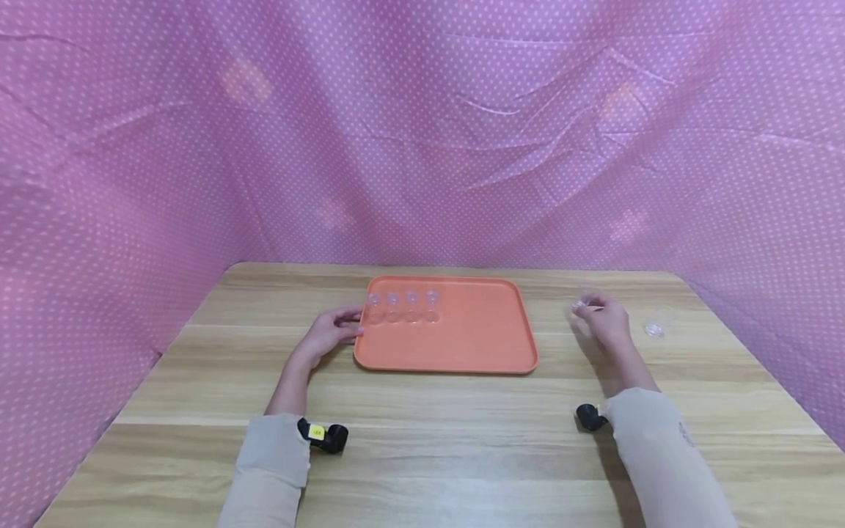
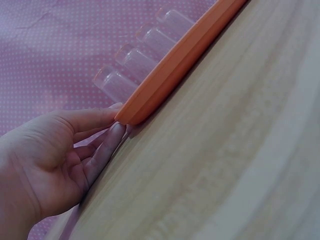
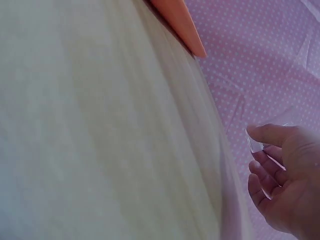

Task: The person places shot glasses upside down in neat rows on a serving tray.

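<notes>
An orange tray (image 1: 475, 330) lies on the table with several clear cups (image 1: 412, 308) standing in a row along its left part. My left hand (image 1: 330, 334) pinches the tray's left rim between thumb and fingers, as the left wrist view also shows, close to the nearest cup (image 2: 116, 86). Right of the tray, my right hand (image 1: 606, 320) holds a clear cup (image 3: 256, 144) between thumb and fingers, above the table. Part of that cup is hidden by the hand.
Another clear cup (image 1: 654, 330) stands on the wooden table (image 1: 449, 447) to the right of my right hand. Pink dotted cloth (image 1: 422, 147) hangs behind the table and along both sides.
</notes>
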`<state>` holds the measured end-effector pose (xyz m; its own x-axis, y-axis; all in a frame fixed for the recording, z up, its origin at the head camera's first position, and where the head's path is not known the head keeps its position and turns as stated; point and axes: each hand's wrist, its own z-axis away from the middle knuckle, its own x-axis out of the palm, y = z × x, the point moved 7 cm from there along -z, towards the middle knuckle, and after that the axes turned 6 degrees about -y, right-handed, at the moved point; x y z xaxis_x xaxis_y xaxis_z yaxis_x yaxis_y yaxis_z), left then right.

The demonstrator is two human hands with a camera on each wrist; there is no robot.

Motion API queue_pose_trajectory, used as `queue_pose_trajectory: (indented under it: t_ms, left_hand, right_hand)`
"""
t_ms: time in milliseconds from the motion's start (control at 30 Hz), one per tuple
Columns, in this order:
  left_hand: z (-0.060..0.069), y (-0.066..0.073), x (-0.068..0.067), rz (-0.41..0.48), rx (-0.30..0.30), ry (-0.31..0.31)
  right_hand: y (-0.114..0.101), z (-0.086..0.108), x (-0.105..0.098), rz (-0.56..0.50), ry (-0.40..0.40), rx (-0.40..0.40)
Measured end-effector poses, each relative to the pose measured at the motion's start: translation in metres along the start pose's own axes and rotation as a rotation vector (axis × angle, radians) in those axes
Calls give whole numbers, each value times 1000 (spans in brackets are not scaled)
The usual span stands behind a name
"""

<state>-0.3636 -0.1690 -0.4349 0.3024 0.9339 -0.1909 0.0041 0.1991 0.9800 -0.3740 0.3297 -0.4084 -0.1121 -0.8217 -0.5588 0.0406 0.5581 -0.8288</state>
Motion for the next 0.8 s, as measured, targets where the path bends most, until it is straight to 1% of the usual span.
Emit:
queue_pose_trajectory:
  t_ms: [133,333,433,700,800]
  left_hand:
    - [0,0,0,-2,0,0]
    - [1,1,0,1,-12,6]
    - [1,1,0,12,-16,8]
    - [1,1,1,16,-8,8]
    - [1,1,1,12,-6,7]
  right_hand:
    - [-13,2,3,-8,0,-9]
    - [-39,4,7,81,18,-115]
    - [-48,4,10,93,11,-149]
    - [-69,4,24,54,-34,-193]
    - [-75,4,29,50,-52,-190]
